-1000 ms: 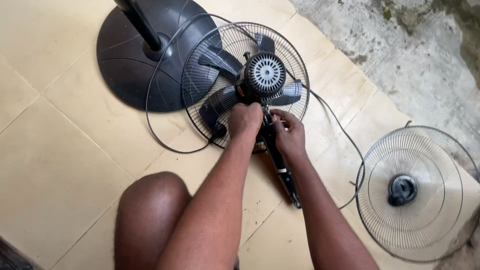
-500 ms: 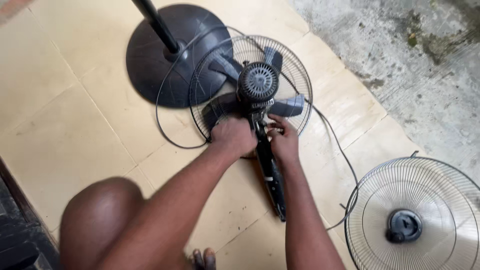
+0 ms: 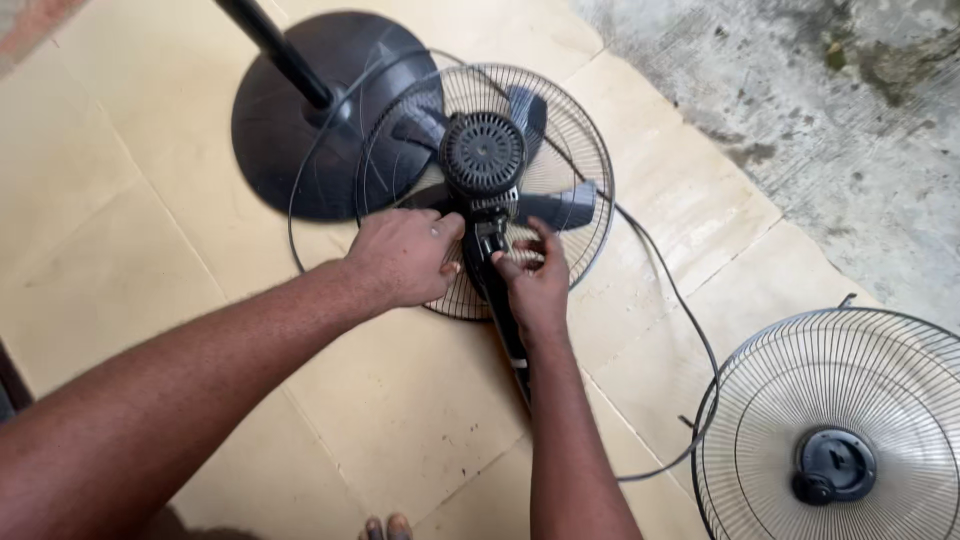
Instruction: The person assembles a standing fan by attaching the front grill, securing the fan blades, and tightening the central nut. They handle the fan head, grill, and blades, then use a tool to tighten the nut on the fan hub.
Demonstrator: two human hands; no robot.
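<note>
Both hands flank the fan's neck just below the motor housing (image 3: pixel 483 152), centre floor. Left hand (image 3: pixel 403 258) is curled closed on the neck's left side; right hand (image 3: pixel 533 280) pinches it from the right. The black pole (image 3: pixel 505 320) runs straight back toward the person.

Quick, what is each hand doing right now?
Left hand: closed on the black fan neck below the round motor housing.
Right hand: fingers pinching the same neck.

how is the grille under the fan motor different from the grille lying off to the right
The grille under the motor carries the motor housing and dark blades, with both hands beside it; the right grille lies alone, untouched. The right one has a dark centre cap. Both are round wire grilles.
</note>
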